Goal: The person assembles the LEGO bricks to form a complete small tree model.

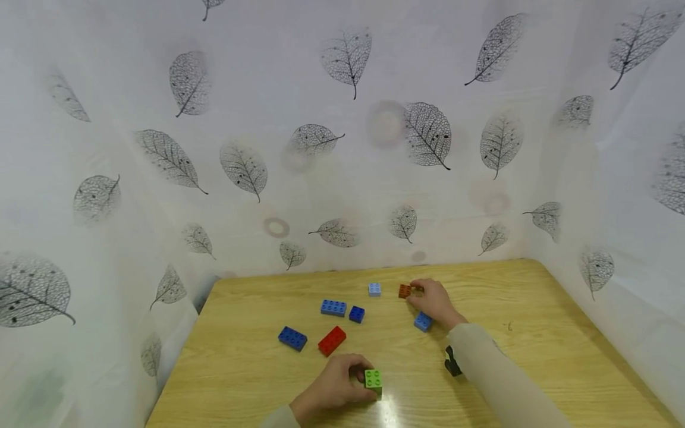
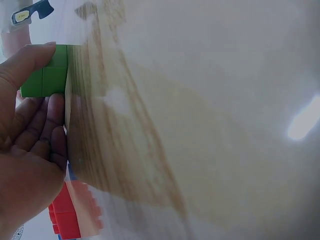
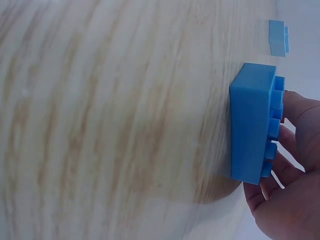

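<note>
In the head view my left hand (image 1: 342,381) grips a lime green building brick (image 1: 373,380) near the front, studs up. The left wrist view shows the thumb lying along the green brick (image 2: 44,75), with seams on its side and fingers curled below. Farther back, my right hand (image 1: 434,302) reaches over the table, thumb and forefinger at the right side of a small brown-red brick (image 1: 404,290). A mid-blue brick (image 1: 423,321) lies just under that wrist. In the right wrist view this blue brick (image 3: 252,125) hides most of the brown-red one.
On the wooden table (image 1: 241,386) lie a red brick (image 1: 332,341), a dark blue long brick (image 1: 292,338), a blue long brick (image 1: 333,307), a small dark blue brick (image 1: 357,314) and a pale blue brick (image 1: 374,289). A leaf-printed curtain (image 1: 364,196) surrounds the table's back and sides.
</note>
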Demonstrator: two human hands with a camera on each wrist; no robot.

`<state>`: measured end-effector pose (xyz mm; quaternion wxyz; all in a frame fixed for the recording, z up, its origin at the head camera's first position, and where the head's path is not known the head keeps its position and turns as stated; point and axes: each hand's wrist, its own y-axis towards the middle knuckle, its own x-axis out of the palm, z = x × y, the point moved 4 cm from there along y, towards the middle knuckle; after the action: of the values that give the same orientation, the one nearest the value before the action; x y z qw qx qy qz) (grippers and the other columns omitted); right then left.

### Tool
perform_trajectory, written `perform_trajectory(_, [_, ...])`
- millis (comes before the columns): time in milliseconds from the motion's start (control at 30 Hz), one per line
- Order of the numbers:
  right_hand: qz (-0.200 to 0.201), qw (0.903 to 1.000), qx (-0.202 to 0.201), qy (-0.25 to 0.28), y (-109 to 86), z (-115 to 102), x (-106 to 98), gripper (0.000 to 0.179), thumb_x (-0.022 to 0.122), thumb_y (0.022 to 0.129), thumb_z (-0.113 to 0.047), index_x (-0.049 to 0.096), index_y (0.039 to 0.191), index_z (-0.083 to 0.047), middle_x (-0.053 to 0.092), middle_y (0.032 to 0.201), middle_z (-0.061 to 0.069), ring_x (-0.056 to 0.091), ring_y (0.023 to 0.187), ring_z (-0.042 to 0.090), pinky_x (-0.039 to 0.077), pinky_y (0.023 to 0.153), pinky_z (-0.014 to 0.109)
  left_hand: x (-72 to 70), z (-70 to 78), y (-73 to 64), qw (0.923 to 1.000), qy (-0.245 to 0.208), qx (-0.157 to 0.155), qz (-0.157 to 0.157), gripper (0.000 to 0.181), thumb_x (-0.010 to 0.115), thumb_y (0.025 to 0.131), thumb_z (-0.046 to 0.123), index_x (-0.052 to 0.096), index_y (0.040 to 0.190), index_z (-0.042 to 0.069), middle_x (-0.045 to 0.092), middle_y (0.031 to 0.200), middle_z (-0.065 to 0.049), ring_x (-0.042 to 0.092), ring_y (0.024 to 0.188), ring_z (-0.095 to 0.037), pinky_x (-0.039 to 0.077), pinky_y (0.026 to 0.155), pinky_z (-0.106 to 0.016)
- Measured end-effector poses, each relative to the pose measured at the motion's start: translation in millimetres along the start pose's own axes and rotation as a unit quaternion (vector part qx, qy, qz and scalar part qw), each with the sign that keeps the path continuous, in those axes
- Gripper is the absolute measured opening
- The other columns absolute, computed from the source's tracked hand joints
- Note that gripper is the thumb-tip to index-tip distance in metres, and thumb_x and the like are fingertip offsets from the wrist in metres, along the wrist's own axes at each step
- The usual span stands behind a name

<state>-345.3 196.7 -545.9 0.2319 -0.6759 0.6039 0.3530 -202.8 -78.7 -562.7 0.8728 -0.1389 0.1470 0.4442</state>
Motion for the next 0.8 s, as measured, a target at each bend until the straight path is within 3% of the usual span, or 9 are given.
perform_trajectory(233, [0.013, 0.9999, -0.001, 0.000, 0.6, 0, 1, 0.040, 0.075, 0.095, -0.015, 0.069, 0.128, 0.006, 0.068, 0.130, 0.029, 0.061, 0.123, 0.049, 0.048, 0.106, 0.062, -0.1, 0.0, 0.3, 1.0000, 0.002, 0.007, 0.005, 0.033, 0.091, 0.082, 0.016, 0.076, 0.111, 0.017, 0.069, 0.096, 0.012, 0.062, 0.089, -0.002, 0.050, 0.081, -0.019])
perform_trajectory(667, [-0.016, 0.9987, 0.018, 0.044, -5.7, -11, -4, 0.041, 0.077, 0.096, -0.019, 0.069, 0.130, 0.002, 0.065, 0.135, 0.027, 0.059, 0.127, 0.047, 0.050, 0.104, 0.062, -0.5, 1.1, 0.5, 1.0000, 0.005, -0.001, 0.000, 0.032, 0.091, 0.083, 0.017, 0.076, 0.111, 0.018, 0.069, 0.097, 0.012, 0.062, 0.088, -0.002, 0.050, 0.080, -0.019])
perform_trajectory(800, [-0.017, 0.9987, 0.002, 0.047, -8.9, -18, -7, 0.039, 0.078, 0.095, -0.021, 0.071, 0.127, 0.000, 0.068, 0.134, 0.024, 0.059, 0.128, 0.047, 0.048, 0.106, 0.063, -0.8, 2.6, -0.2, 1.0000, 0.006, -0.005, 0.001, 0.033, 0.091, 0.082, 0.017, 0.076, 0.111, 0.018, 0.069, 0.097, 0.012, 0.062, 0.088, -0.003, 0.050, 0.080, -0.019])
